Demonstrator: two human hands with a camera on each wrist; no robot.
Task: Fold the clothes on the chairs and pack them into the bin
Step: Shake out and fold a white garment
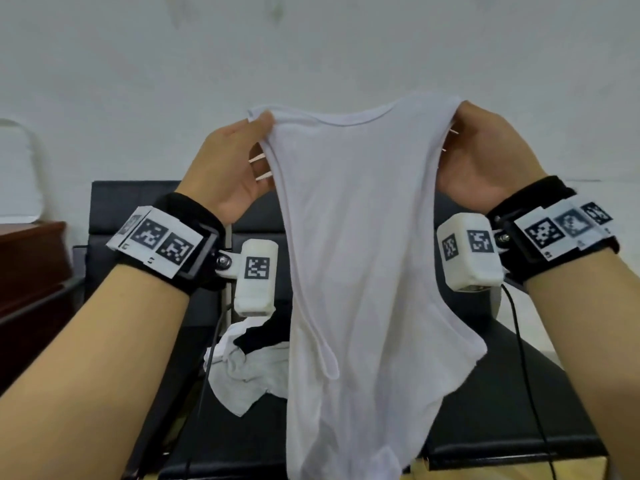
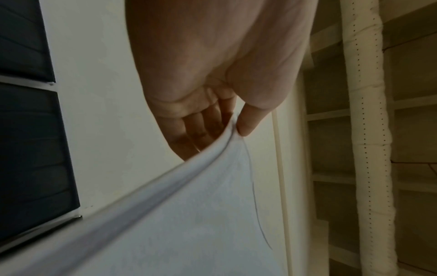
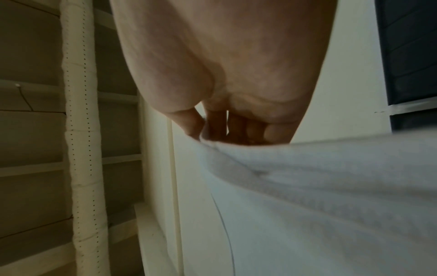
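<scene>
Head view shows both hands held up in front of the chairs point(image 1: 502, 393), the left hand point(image 1: 228, 168) and the right hand point(image 1: 485, 157) each pinching a top corner of a white tank top point(image 1: 353, 271). To fold it well, I think the hands should keep the top edge tight and level, let it hang flat, then bring the two corners together. The top hangs down between the hands, above more clothes point(image 1: 249, 372) on the seat, and I cannot see the bin.

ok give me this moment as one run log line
left hand: pinches vest strap | right hand: grips other strap | white vest: held up, hanging, unfolded | chair: more clothes on seat
</scene>
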